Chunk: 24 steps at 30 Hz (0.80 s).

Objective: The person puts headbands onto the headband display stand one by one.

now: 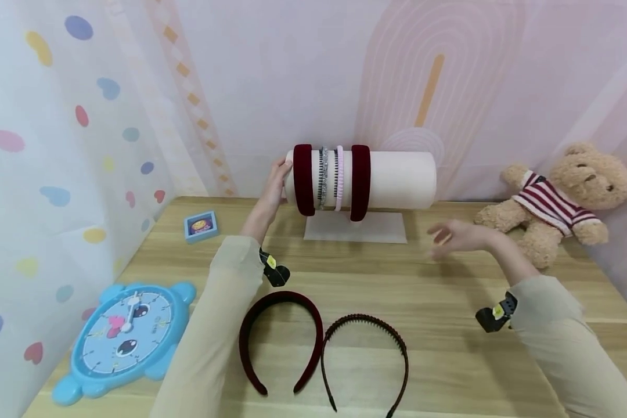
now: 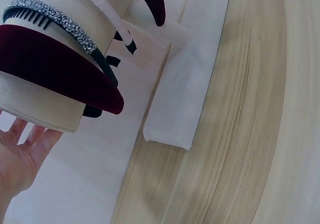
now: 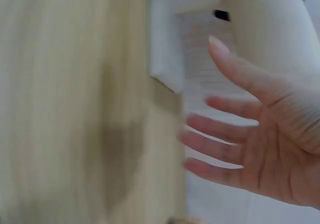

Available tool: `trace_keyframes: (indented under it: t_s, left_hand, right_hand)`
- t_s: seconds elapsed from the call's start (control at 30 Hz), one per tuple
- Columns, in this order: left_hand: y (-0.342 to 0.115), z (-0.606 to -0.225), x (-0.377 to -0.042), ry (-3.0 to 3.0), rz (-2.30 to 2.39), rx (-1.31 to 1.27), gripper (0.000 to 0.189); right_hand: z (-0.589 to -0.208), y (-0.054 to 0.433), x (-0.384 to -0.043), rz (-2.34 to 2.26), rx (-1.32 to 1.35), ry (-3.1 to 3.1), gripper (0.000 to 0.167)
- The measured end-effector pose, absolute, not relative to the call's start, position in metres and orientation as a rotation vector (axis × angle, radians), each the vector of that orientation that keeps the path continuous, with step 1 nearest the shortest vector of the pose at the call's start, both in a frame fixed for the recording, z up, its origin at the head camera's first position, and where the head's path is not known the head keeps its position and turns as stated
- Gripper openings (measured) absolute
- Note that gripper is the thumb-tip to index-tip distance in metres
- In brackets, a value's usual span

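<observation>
A cream padded headband stand (image 1: 403, 180) lies crosswise on a flat white base (image 1: 381, 227). Round its left half sit two wide dark red velvet headbands, one at the left (image 1: 304, 180) and one near the middle (image 1: 361, 183). Between them are a sparkly silver headband (image 1: 323, 177) and a pink one (image 1: 339, 177). My left hand (image 1: 273, 188) touches the roll's left end; in the left wrist view its extended fingers (image 2: 44, 141) rest against that end. Right of the base, my right hand (image 1: 458, 236) hovers over the table, fingers spread and holding nothing in the right wrist view.
A dark red velvet headband (image 1: 284, 297) and a thin toothed headband (image 1: 368, 318) lie at the front of the wooden table. A blue toy clock (image 1: 128, 337) and a small blue frame (image 1: 201, 226) are at left. A teddy bear (image 1: 548, 203) sits at right.
</observation>
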<state>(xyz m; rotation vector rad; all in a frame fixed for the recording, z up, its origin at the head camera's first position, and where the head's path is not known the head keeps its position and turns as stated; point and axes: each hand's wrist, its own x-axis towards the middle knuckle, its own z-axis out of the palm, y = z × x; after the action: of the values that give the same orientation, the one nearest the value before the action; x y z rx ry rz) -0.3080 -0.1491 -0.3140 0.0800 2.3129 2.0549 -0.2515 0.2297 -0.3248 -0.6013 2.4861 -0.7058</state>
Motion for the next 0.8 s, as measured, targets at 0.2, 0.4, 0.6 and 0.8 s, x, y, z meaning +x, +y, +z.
trace_keyframes:
  t_s: [0.2,0.4,0.6,0.8]
  left_hand:
    - [-0.150,-0.313,-0.308,2.322,2.058,0.072,0.055]
    - [-0.148,-0.313,-0.306,2.318,2.070,0.064,0.054]
    - [-0.146,-0.314,-0.307,2.323,2.061,0.082,0.053]
    - [-0.148,-0.313,-0.307,2.310,2.063,0.074,0.053]
  right_hand:
    - [-0.340,0.191,-0.240,-0.617,-0.755,2.269,0.057]
    - [-0.354,0.137,-0.217,-0.523,-0.826,2.121,0.041]
    - [-0.362,0.110,-0.196,-0.374,-0.797,2.146,0.018]
    - [-0.354,0.123,-0.197,-0.283,-0.831,2.266,0.012]
